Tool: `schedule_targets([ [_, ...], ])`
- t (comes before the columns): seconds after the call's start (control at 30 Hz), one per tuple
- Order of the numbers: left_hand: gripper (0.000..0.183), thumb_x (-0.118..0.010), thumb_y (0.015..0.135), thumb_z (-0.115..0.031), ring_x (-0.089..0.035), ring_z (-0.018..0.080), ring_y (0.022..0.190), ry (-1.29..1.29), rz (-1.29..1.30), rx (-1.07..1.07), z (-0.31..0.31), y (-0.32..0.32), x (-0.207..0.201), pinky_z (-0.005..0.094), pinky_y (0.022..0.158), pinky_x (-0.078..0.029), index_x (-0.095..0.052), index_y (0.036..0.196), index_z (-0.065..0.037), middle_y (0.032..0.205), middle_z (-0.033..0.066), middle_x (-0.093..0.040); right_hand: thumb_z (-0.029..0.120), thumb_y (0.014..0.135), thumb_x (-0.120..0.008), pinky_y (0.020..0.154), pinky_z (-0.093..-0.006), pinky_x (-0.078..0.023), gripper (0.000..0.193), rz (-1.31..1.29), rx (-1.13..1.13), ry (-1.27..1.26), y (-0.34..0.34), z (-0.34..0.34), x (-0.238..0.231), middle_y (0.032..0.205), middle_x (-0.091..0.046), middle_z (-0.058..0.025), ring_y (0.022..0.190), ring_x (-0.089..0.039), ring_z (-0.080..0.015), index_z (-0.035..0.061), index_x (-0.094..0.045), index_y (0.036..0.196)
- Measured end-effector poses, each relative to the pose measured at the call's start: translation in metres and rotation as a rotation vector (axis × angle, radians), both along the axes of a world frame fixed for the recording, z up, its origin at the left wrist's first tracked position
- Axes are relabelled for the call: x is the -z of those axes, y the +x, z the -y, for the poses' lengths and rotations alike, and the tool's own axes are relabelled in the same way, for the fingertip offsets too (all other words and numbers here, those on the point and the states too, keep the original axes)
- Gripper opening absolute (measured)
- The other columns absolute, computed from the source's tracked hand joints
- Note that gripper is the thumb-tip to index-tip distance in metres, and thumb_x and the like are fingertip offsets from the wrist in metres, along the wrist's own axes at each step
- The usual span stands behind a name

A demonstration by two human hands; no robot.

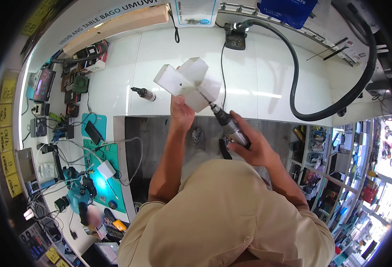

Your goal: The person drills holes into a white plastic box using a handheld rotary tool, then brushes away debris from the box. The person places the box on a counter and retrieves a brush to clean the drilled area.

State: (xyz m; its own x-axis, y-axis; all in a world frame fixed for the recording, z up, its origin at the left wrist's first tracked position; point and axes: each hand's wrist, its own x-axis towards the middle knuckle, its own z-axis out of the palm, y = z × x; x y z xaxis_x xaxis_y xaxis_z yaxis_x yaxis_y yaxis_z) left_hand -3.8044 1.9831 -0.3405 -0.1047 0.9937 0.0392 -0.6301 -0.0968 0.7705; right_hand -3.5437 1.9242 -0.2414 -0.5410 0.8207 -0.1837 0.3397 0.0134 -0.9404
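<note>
My left hand [181, 114] grips a white angular piece [173, 80] with several flat faces, thumb on its near side and fingers mostly hidden behind. It is held up over the front edge of the white worktop. In my right hand [256, 144] is a silver and black drill [231, 127], tilted up and to the left. Its thin bit points at the white piece and reaches its lower right part; whether the tip is inside the material I cannot tell. A small dark bottle [145, 94] lies on the worktop to the left of the piece.
At the back of the white worktop [116, 80] stands a black corded device [235, 40]. A thick black hose [296, 84] loops over the right side. On the left bench are a teal mat [118, 178], a teal microscope [78, 191] and tangled cables. Shelves [334, 178] stand at right.
</note>
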Motion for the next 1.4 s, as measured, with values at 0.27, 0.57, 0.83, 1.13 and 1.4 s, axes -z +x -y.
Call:
schedule_targets([
  [0.27,0.102,-0.075,0.093,-0.067,-0.059,0.0299,0.143,-0.111,0.052,0.203,0.050,-0.045,0.005,0.0500,0.118,-0.052,-0.039,0.166,-0.006,0.158,0.0130,-0.057,0.013,0.092,-0.079,0.115,-0.0428,-0.048,0.088,0.104,-0.186,0.192,0.058,-0.043,-0.009,0.149,-0.066,-0.0197,0.134,-0.066,-0.0377,0.0114,-0.039,0.170],
  [0.57,0.100,-0.056,0.100,-0.078,-0.059,0.0308,0.143,-0.322,-0.005,0.241,0.092,-0.010,0.000,0.0479,0.118,-0.051,-0.042,0.164,-0.003,0.158,0.0160,-0.058,0.019,0.085,-0.095,0.092,-0.0350,-0.054,0.102,-0.075,0.077,0.011,-0.010,-0.021,0.011,0.117,-0.065,-0.0054,0.098,-0.060,-0.0154,0.0108,-0.037,0.169],
  [0.83,0.109,-0.040,0.095,-0.092,-0.051,0.0303,0.150,-0.219,0.227,0.073,0.096,0.008,-0.017,0.0502,0.124,-0.044,-0.038,0.168,-0.011,0.164,0.0112,-0.051,0.018,0.094,-0.088,0.100,-0.0336,-0.054,0.077,-0.251,0.203,-0.259,-0.047,-0.024,0.029,0.123,-0.068,-0.0081,0.112,-0.065,-0.0164,0.0061,-0.047,0.158],
  [1.13,0.098,-0.046,0.101,-0.084,-0.059,0.0325,0.141,-0.257,0.128,0.288,0.074,-0.050,0.008,0.0514,0.118,-0.049,-0.043,0.165,-0.010,0.156,0.0142,-0.058,0.015,0.087,-0.094,0.104,-0.0371,-0.053,0.074,-0.373,0.161,0.431,-0.070,-0.030,0.040,0.128,-0.069,-0.0080,0.118,-0.066,-0.0200,0.0083,-0.054,0.150],
  [1.4,0.104,-0.034,0.100,-0.090,-0.057,0.0315,0.143,-0.343,0.375,0.154,0.060,-0.025,-0.020,0.0502,0.119,-0.046,-0.046,0.163,-0.008,0.158,0.0135,-0.057,0.012,0.088,-0.094,0.102,-0.0373,-0.053,0.070,-0.209,0.369,0.065,-0.095,-0.013,0.030,0.124,-0.069,-0.0058,0.115,-0.063,-0.0168,0.0056,-0.053,0.145],
])
